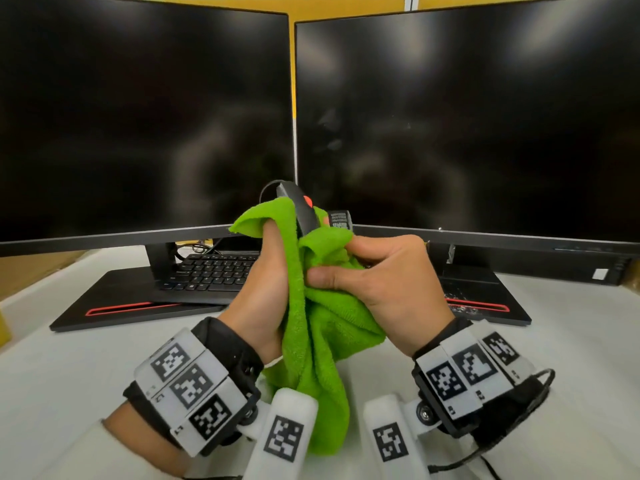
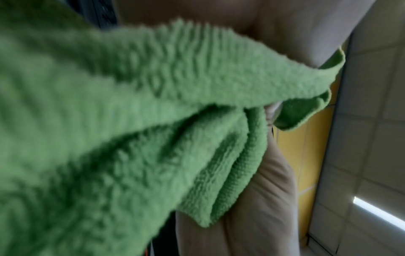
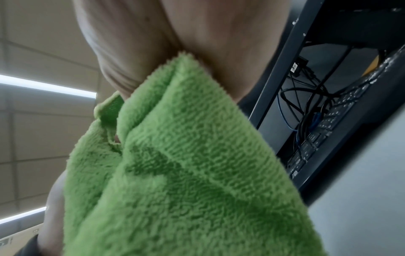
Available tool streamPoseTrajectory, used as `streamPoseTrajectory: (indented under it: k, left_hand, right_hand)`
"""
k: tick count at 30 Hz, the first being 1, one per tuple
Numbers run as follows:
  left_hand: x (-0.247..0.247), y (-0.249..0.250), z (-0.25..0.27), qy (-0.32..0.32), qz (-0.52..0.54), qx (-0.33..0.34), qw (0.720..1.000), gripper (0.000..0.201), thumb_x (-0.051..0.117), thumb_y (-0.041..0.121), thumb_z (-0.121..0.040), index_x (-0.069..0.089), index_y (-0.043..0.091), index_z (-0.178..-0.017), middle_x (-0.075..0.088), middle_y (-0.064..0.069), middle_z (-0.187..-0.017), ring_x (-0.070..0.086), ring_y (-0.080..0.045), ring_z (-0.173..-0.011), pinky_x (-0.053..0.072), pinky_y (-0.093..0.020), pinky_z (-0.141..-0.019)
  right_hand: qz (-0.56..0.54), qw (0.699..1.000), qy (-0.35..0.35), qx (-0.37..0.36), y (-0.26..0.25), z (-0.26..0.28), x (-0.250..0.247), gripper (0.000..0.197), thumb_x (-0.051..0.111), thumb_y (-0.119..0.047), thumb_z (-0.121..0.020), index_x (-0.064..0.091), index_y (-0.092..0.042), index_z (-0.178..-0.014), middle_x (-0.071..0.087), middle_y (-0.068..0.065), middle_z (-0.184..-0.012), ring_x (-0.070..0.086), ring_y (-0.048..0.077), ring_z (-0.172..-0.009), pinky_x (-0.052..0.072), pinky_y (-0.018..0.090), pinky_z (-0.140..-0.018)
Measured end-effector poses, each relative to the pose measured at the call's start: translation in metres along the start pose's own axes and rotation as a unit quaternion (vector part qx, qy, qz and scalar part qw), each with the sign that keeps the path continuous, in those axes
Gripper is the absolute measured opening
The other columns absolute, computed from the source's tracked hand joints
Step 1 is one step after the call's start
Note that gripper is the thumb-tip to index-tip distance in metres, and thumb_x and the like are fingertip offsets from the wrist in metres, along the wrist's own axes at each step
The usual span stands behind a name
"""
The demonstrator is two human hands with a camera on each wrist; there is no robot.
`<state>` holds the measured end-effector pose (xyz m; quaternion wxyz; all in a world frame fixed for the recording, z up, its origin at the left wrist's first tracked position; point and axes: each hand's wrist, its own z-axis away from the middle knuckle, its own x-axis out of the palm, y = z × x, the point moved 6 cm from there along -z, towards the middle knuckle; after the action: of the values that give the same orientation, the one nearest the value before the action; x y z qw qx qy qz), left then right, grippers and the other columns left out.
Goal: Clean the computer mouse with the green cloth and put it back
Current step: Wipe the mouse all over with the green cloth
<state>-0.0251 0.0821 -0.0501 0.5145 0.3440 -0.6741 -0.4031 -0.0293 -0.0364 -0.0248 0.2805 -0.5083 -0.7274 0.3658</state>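
Observation:
A black computer mouse point(image 1: 300, 207) with an orange wheel stands upright in the air, its lower part wrapped in the green cloth point(image 1: 318, 327). My left hand point(image 1: 265, 271) grips the cloth-wrapped mouse from the left, thumb up along the cloth. From the right, my right hand point(image 1: 367, 268) pinches bunched cloth against the mouse. The mouse cable point(image 1: 268, 188) loops off its top. The rest of the cloth hangs down to the table. In both wrist views the green cloth point(image 2: 131, 138) point(image 3: 186, 173) fills the picture and hides the mouse.
Two dark monitors point(image 1: 145, 116) point(image 1: 467, 126) stand close behind the hands. A black keyboard point(image 1: 211, 271) lies under the left monitor, on its flat stand base point(image 1: 114, 303). The white table point(image 1: 62, 358) extends on both sides. A black wire point(image 1: 512, 434) runs from the right wrist device.

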Motion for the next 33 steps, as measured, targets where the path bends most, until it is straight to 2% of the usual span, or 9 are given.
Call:
streamPoseTrajectory:
  k: [4, 8, 13, 17, 20, 25, 27, 31, 33]
  left_hand:
    - [-0.001, 0.006, -0.003, 0.012, 0.000, 0.038, 0.999, 0.062, 0.051, 0.072, -0.087, 0.069, 0.018, -0.113, 0.072, -0.011, -0.104, 0.071, -0.027, -0.097, 0.059, -0.038, -0.086]
    - [-0.015, 0.009, -0.006, 0.084, -0.058, 0.054, 0.993, 0.065, 0.044, 0.068, -0.101, 0.077, 0.015, -0.118, 0.079, -0.015, -0.116, 0.074, -0.034, -0.114, 0.056, -0.052, -0.104]
    - [-0.009, 0.006, -0.005, 0.027, -0.139, 0.081, 0.987, 0.057, 0.038, 0.034, -0.113, 0.080, 0.021, -0.077, 0.077, -0.003, -0.071, 0.075, -0.014, -0.066, 0.059, -0.025, -0.058]
    - [-0.005, -0.004, -0.002, -0.006, -0.181, 0.086, 0.980, 0.038, 0.045, 0.038, -0.108, 0.077, 0.018, -0.104, 0.081, -0.011, -0.097, 0.077, -0.023, -0.087, 0.063, -0.037, -0.076]
    - [0.000, -0.007, 0.001, -0.036, -0.198, 0.082, 0.976, 0.042, 0.047, 0.048, -0.099, 0.082, 0.027, -0.107, 0.081, -0.011, -0.113, 0.076, -0.025, -0.103, 0.060, -0.043, -0.094]
    - [0.001, 0.000, 0.000, -0.034, -0.190, 0.093, 0.977, 0.044, 0.042, 0.050, -0.106, 0.079, 0.028, -0.118, 0.080, -0.006, -0.119, 0.075, -0.025, -0.111, 0.060, -0.041, -0.096]
    - [0.001, 0.004, -0.001, -0.028, -0.201, 0.121, 0.972, 0.047, 0.043, 0.052, -0.106, 0.075, 0.024, -0.124, 0.079, -0.006, -0.121, 0.073, -0.023, -0.117, 0.054, -0.044, -0.105]
    - [0.005, 0.007, 0.003, -0.026, -0.286, 0.122, 0.950, 0.057, 0.044, 0.059, -0.090, 0.075, 0.013, -0.078, 0.076, -0.006, -0.073, 0.068, -0.012, -0.068, 0.055, -0.027, -0.068]
    - [0.004, 0.005, 0.003, -0.020, -0.303, 0.117, 0.946, 0.068, 0.044, 0.061, -0.091, 0.072, 0.000, -0.086, 0.077, -0.019, -0.083, 0.070, -0.019, -0.075, 0.055, -0.035, -0.075]
  right_hand:
    - [0.018, 0.998, 0.059, -0.019, 0.003, -0.003, -0.010, 0.022, 0.085, 0.009, -0.072, 0.083, -0.002, -0.091, 0.079, 0.022, -0.094, 0.067, 0.018, -0.081, 0.060, 0.046, -0.079]
    - [-0.005, 0.995, 0.092, -0.029, 0.005, -0.004, -0.012, 0.024, 0.083, 0.007, -0.075, 0.084, -0.012, -0.090, 0.080, 0.019, -0.095, 0.072, 0.021, -0.086, 0.061, 0.051, -0.085]
    - [-0.019, 0.994, 0.099, -0.048, -0.005, 0.000, -0.008, 0.032, 0.081, 0.003, -0.080, 0.077, -0.014, -0.107, 0.082, 0.007, -0.100, 0.078, 0.019, -0.093, 0.062, 0.034, -0.083]
    - [-0.039, 0.984, 0.172, -0.010, -0.003, -0.003, -0.024, 0.036, 0.092, -0.031, -0.069, 0.078, -0.005, -0.089, 0.079, 0.015, -0.090, 0.077, 0.037, -0.087, 0.062, 0.047, -0.081]
    - [-0.050, 0.966, 0.250, 0.029, 0.001, -0.008, -0.040, 0.049, 0.085, -0.054, -0.064, 0.068, -0.008, -0.067, 0.058, 0.014, -0.066, 0.056, 0.029, -0.067, 0.050, 0.046, -0.068]
    - [-0.086, 0.972, 0.217, 0.039, 0.005, -0.011, -0.037, 0.024, 0.077, -0.027, -0.090, 0.073, -0.005, -0.081, 0.066, 0.023, -0.081, 0.065, 0.036, -0.078, 0.057, 0.055, -0.081]
    - [-0.055, 0.985, 0.160, 0.029, 0.005, -0.008, -0.026, 0.021, 0.080, -0.023, -0.084, 0.074, -0.005, -0.093, 0.076, 0.023, -0.094, 0.074, 0.042, -0.090, 0.060, 0.054, -0.087]
    - [-0.058, 0.987, 0.149, 0.032, 0.005, -0.004, -0.018, 0.021, 0.085, -0.016, -0.081, 0.076, -0.006, -0.097, 0.079, 0.015, -0.094, 0.076, 0.032, -0.089, 0.062, 0.048, -0.084]
    - [-0.069, 0.980, 0.179, 0.055, 0.005, -0.004, -0.024, 0.009, 0.081, -0.022, -0.085, 0.079, -0.014, -0.082, 0.078, 0.008, -0.081, 0.074, 0.026, -0.079, 0.061, 0.050, -0.081]
